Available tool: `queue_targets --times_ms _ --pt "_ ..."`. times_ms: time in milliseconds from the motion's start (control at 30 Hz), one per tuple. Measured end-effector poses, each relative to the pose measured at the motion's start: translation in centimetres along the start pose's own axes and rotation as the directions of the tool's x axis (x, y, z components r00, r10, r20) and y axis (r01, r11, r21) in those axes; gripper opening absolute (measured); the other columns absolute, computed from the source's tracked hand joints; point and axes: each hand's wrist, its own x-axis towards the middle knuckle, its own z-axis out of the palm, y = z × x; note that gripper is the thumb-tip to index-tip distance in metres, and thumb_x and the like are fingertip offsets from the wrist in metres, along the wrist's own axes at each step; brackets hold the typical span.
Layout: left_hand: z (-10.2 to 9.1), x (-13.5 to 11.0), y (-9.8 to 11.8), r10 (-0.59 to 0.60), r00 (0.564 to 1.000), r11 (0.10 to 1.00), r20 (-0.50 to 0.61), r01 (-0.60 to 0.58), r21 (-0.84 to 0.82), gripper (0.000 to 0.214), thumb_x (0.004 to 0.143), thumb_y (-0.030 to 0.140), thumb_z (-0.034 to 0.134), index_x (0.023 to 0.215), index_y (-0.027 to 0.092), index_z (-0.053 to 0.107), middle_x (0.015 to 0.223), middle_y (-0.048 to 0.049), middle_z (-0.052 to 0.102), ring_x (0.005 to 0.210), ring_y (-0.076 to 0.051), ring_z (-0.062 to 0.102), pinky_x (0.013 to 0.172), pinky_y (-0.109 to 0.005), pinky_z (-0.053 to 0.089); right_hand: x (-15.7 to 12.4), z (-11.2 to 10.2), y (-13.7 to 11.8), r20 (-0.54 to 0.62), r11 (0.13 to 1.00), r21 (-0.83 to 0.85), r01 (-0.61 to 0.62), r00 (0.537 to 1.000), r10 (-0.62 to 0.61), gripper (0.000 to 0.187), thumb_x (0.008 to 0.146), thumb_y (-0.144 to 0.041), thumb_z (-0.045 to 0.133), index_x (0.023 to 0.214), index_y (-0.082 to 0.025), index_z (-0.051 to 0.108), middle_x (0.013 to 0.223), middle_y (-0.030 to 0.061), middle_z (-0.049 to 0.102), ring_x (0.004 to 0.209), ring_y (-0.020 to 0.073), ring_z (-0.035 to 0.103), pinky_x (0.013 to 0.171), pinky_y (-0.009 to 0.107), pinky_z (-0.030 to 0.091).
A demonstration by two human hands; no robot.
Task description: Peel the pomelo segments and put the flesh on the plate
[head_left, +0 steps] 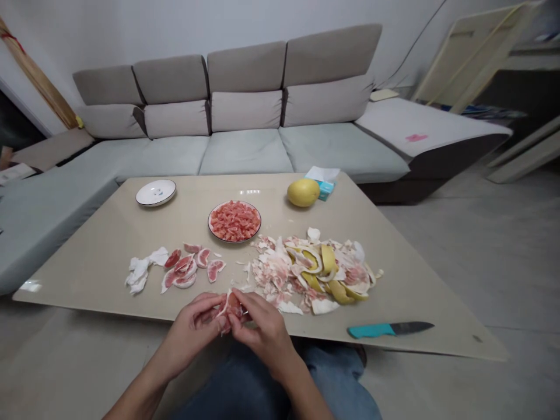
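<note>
Left hand point(192, 321) is curling around the near side of a pink pomelo segment point(230, 309), closed on it. Right hand point(258, 324) is gripping the same segment from the other side, its fingertips point(240, 298) pressing into the flesh and white membrane. The segment is sitting between both hands, just over the near edge of the desk point(79, 274).

Ahead of the left hand, a small heap of white membrane scraps point(139, 271) is lying on the desk. Just right of it, several pink segments point(192, 265) are lying close together, still partly skinned. Farther ahead, a white saucer point(156, 192) is sitting near the far edge.

Straight ahead of the hands, a round plate point(209, 224) is holding a mound of pink pomelo pulp point(234, 221).

Ahead of the right hand, a large pile of white pith and yellow rind point(315, 271) is spreading across the desk, its edge almost touching the hand. Beyond the pile, a whole yellow pomelo point(303, 192) is resting just beside a tissue box point(322, 182).

Right of the right hand, a kitchen knife with a teal handle point(391, 329) is lying near the desk's near edge, blade pointing away from the hand. Behind everything, a grey sectional sofa point(245, 151) is standing beyond the desk.
</note>
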Motion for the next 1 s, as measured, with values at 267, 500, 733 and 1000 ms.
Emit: queue_targets --times_ms 267,500,733,1000 --pt "-0.5 0.1 -0.1 -0.050 0.997 0.996 0.063 0.054 -0.070 0.034 0.084 0.033 0.067 0.116 0.022 0.070 0.122 -0.0108 0.063 0.114 -0.028 0.059 0.096 -0.037 0.048 0.1 -0.2 0.1 0.023 0.998 0.031 -0.057 0.998 0.057 0.050 0.085 -0.010 0.059 0.132 -0.023 0.052 0.096 0.0082 0.069 0.082 0.0191 0.065 0.069 0.031 0.057" --pt "-0.3 -0.3 0.2 -0.030 0.998 0.997 0.056 0.033 -0.064 0.036 0.086 0.033 0.064 0.120 0.025 0.067 0.130 -0.0090 0.058 0.122 -0.028 0.054 0.102 -0.038 0.045 0.2 -0.3 -0.4 0.098 0.925 0.123 -0.360 0.932 0.350 0.044 0.081 -0.030 0.073 0.123 -0.023 0.061 0.103 0.0080 0.067 0.084 0.0195 0.065 0.065 0.027 0.056" --pt "-0.2 -0.3 0.5 0.036 0.998 0.997 0.052 -0.039 0.062 0.034 0.083 0.033 0.068 0.115 0.024 0.070 0.124 -0.0106 0.060 0.119 -0.028 0.054 0.102 -0.037 0.044 0.2 0.0 -0.3 0.060 0.990 0.006 -0.140 0.988 0.139 0.032 0.091 -0.027 0.059 0.121 -0.020 0.056 0.094 0.0085 0.067 0.082 0.0209 0.064 0.072 0.032 0.054" --pt "0.2 -0.3 0.1 -0.010 1.000 1.000 0.005 0.010 -0.020 0.036 0.077 0.036 0.074 0.110 0.021 0.072 0.120 -0.0123 0.063 0.111 -0.029 0.060 0.099 -0.039 0.047 0.0 0.8 -0.2 0.004 0.989 -0.139 -0.056 0.998 0.057 0.024 0.090 -0.022 0.051 0.113 -0.016 0.056 0.075 0.0066 0.066 0.063 0.0188 0.062 0.057 0.028 0.053"
